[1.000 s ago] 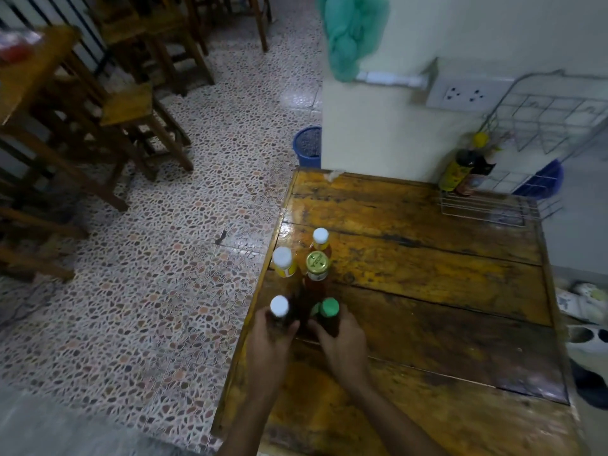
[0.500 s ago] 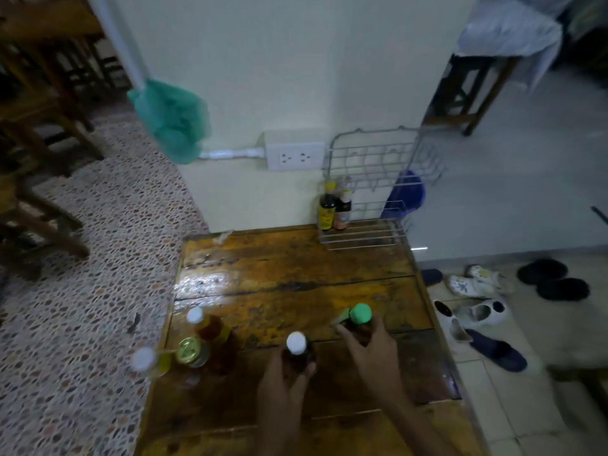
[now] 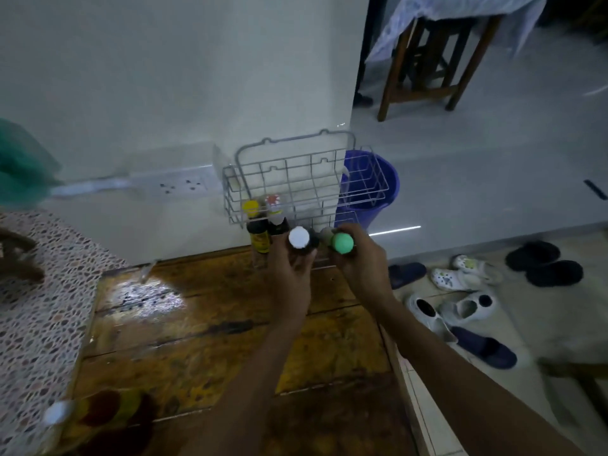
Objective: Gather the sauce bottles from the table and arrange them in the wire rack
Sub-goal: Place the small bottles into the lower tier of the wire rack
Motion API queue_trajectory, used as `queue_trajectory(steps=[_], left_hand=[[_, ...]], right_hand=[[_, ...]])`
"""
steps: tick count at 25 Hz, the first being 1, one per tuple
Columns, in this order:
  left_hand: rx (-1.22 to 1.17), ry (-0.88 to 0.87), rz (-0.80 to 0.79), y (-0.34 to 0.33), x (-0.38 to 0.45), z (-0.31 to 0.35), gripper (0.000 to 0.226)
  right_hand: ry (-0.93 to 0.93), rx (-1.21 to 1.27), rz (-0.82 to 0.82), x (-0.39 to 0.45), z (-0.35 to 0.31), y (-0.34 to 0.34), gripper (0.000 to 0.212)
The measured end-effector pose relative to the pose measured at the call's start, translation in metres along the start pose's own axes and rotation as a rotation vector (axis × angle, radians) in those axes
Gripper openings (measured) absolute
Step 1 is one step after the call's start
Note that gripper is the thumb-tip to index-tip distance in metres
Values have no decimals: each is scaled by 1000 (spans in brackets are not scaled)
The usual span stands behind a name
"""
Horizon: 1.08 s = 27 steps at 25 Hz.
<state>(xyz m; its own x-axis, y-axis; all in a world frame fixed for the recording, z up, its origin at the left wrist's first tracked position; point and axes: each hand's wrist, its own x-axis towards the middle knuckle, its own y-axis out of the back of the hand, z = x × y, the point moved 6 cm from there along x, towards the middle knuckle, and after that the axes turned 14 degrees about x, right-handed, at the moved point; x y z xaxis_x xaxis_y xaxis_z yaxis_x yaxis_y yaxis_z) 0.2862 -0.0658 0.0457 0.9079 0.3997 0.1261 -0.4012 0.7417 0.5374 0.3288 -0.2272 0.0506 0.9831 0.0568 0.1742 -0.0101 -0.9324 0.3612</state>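
Note:
My left hand [image 3: 291,278] grips a dark bottle with a white cap [image 3: 299,238]. My right hand [image 3: 360,258] grips a dark bottle with a green cap [image 3: 342,244]. Both bottles are held up just in front of the wire rack [image 3: 306,179], which stands at the far edge of the wooden table [image 3: 204,327] against the wall. Two bottles stand at the rack's left end: one with a yellow cap [image 3: 252,209] and one with a red-and-white cap [image 3: 274,203]. More bottles [image 3: 95,409], blurred, stand at the table's near left corner.
A wall socket strip [image 3: 184,185] runs left of the rack. A blue bucket [image 3: 378,189] stands behind the rack on the floor. Several shoes and sandals [image 3: 460,307] lie right of the table. A wooden stool [image 3: 431,57] stands far right.
Both hands lifted their bottles from the near left group and carried them forward and right to the rack. The view swung right with them.

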Motion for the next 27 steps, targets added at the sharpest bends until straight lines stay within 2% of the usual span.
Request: queue_trajectory(steps=[5,12,16,18,22,27], left_hand=[[137,46,52,-26,22,-16,52],[300,126,-26,-54,55,-32,48],[320,202,57,-62,61,-32,42],[315,256,103,-66,62,-30,39],[177,294,235,-66,62,-33,30],[210,276,194,-63,55,-45,26]], right_hand=[[-24,8,-65,42,31,-18,38],[-129,-80,-209,78,66,-43,41],[-161,-125,-249,92,75,-48,45],[-147,-120,-250,96,75,-49,48],[-128,-129,-227,99,78,-53,39],[-79,-77,-134,91,83,-54,42]])
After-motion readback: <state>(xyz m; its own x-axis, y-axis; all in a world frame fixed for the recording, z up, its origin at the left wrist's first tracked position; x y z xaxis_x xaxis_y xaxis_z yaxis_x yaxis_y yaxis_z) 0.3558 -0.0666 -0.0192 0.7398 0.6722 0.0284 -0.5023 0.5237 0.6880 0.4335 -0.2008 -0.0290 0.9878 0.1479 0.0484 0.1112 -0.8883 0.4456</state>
